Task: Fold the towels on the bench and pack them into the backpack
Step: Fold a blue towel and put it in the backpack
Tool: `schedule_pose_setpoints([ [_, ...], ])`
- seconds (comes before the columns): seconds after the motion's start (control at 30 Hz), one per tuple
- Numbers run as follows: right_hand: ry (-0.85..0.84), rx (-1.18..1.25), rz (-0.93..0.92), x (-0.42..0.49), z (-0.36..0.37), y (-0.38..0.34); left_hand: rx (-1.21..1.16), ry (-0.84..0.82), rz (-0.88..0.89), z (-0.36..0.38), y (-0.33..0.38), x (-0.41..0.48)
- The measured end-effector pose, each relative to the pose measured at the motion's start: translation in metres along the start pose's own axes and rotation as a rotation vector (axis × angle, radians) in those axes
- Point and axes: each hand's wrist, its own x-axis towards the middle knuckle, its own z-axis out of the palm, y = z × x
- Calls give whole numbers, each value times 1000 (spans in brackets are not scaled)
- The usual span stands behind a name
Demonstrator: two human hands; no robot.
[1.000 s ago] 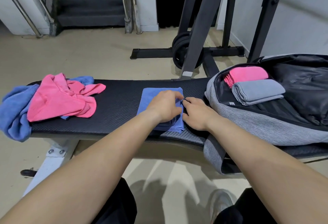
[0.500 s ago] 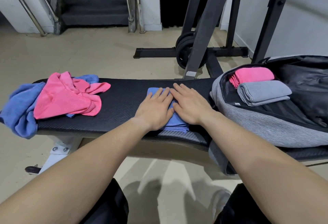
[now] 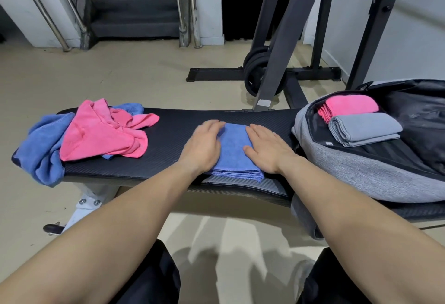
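Bench (image 3: pixel 168 140), black, spanning the scene | backpack (image 3: pixel 349 171) open at its right end, packed towels (image 3: pixel 363 130) inside | folded blue towel (image 3: pixel 234 149) at bench centre | left hand (image 3: pixel 203 146) and right hand (image 3: pixel 267 149) flat, fingers straight, gripping nothing, resting on its side edges: press evenly before lifting.
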Motion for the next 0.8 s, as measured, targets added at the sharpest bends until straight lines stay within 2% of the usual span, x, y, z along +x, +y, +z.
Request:
schedule_pose_setpoints([
  [0.07, 62, 10, 15, 3, -8, -3, 171, 29, -181, -6, -5, -3],
  [0.13, 79, 0, 64, 5, -16, -8, 237, -72, -320, -11, -8, -6],
  [0.17, 66, -15, 90, 5, -20, -10, 210, -109, -331, -12, -10, -6],
  [0.3, -50, 7, 151, 6, -29, -16, -7, -168, -188, -20, -11, 1],
  [0.37, -8, 76, 117, 8, -31, -19, -43, -233, -95, -29, -13, 6],
  [0.47, 67, 344, 33, 13, -35, -23, -63, -288, 43, -39, -13, 14],
  [0.53, 55, 520, 3, 18, -39, -23, -77, -304, 130, -40, -8, 18],
  [0.6, 6, 575, -18, 23, -41, -21, -85, -304, 179, -39, -5, 21],
  [0.7, 2, 487, -39, 29, -41, -16, -68, -247, 119, -35, -8, 28],
  [0.8, 86, 478, 0, 38, -36, -11, -128, -194, -60, -35, -19, 34],
])
